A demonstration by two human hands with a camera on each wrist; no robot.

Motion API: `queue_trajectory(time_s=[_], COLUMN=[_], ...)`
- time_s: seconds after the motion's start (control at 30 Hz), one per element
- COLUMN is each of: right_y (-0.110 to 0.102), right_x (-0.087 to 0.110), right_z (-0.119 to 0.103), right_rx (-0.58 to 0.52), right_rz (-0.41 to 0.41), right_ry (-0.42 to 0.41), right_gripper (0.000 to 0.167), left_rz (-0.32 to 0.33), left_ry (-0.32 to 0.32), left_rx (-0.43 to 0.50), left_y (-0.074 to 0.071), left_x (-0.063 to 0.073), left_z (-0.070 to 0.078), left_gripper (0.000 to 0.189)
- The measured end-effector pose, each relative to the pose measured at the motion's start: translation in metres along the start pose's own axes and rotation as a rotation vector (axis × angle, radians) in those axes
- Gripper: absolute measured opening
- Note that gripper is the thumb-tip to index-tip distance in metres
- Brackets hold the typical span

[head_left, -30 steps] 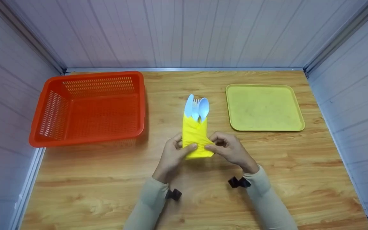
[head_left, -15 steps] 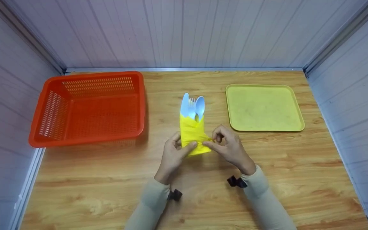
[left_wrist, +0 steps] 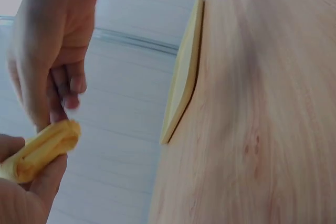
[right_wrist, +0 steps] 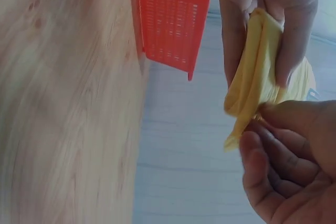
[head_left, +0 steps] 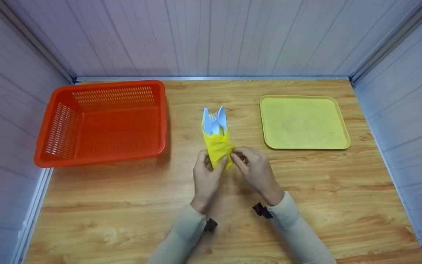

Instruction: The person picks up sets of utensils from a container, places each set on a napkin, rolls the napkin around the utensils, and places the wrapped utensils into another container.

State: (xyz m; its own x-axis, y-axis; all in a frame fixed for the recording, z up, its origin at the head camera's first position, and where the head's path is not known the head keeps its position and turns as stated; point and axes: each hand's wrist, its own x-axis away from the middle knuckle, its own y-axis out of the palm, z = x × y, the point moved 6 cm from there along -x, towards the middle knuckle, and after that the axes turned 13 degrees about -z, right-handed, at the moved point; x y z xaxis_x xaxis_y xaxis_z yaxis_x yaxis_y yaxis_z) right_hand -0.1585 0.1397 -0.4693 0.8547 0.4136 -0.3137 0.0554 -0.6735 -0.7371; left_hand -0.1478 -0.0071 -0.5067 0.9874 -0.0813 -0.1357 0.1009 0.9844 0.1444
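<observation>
A yellow napkin (head_left: 217, 146) is folded into a narrow pouch, held up above the table. Out of its top stick a light blue knife (head_left: 206, 121), a fork (head_left: 214, 123) and a spoon (head_left: 222, 119). My left hand (head_left: 206, 179) grips the pouch's lower left side, thumb across the front and fingers behind. On the other side my right hand (head_left: 256, 170) pinches the napkin's edge between thumb and forefinger. The right wrist view shows a small napkin corner (right_wrist: 233, 139) poking out past the right fingers. In the left wrist view the folded bottom end (left_wrist: 44, 148) faces the camera.
An orange-red slotted plastic basket (head_left: 163, 121) stands at the back left of the wooden table (head_left: 123, 220). At the back right lies a flat yellow tray (head_left: 304, 123). Pale panelled walls (head_left: 211, 40) enclose the table at the back and both sides.
The pouch has shifted a little left and turned, its top leaning left and its face narrowing. My right hand has moved left, bringing the loose napkin edge in against the pouch.
</observation>
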Motion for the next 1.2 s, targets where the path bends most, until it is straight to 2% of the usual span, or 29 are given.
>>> queue_trajectory(time_s=[0.13,0.23,0.43,0.5,0.67,0.77,0.93,1.13,1.2], right_y=[0.004,0.007,0.012,0.012,0.014,0.016,0.017,0.005,0.006], right_x=[0.0,0.001,0.003,0.003,0.005,0.006,0.006,0.004,0.005], right_z=[-0.001,-0.001,0.002,0.005,0.017,0.024,0.024,0.004,0.005], right_rx=[-0.049,-0.072,-0.118,-0.184,-0.419,-0.504,-0.559,-0.585,-0.61], right_rz=[-0.007,-0.007,0.0,-0.004,-0.025,-0.047,-0.085,-0.08,-0.07], right_ry=[0.037,0.051,0.083,0.101,0.166,0.22,0.298,0.299,0.294], right_gripper=[0.013,0.02,0.029,0.028,0.026,0.026,0.025,0.021,0.02], left_rz=[0.015,0.026,0.027,0.017,-0.034,-0.066,-0.118,-0.159,-0.18], left_ry=[0.035,0.059,0.081,0.088,0.098,0.072,0.0,-0.042,-0.05], left_rx=[-0.087,-0.11,-0.092,-0.07,0.006,0.044,0.093,0.076,0.089], left_y=[0.005,0.008,0.007,0.006,0.002,-0.001,-0.006,-0.01,-0.01], left_x=[0.003,0.004,-0.001,-0.002,-0.005,-0.007,-0.011,-0.015,-0.016], left_z=[0.019,0.028,0.003,-0.004,-0.009,-0.012,-0.017,-0.02,-0.021], left_gripper=[0.027,0.025,0.028,0.029,0.031,0.032,0.034,0.033,0.034])
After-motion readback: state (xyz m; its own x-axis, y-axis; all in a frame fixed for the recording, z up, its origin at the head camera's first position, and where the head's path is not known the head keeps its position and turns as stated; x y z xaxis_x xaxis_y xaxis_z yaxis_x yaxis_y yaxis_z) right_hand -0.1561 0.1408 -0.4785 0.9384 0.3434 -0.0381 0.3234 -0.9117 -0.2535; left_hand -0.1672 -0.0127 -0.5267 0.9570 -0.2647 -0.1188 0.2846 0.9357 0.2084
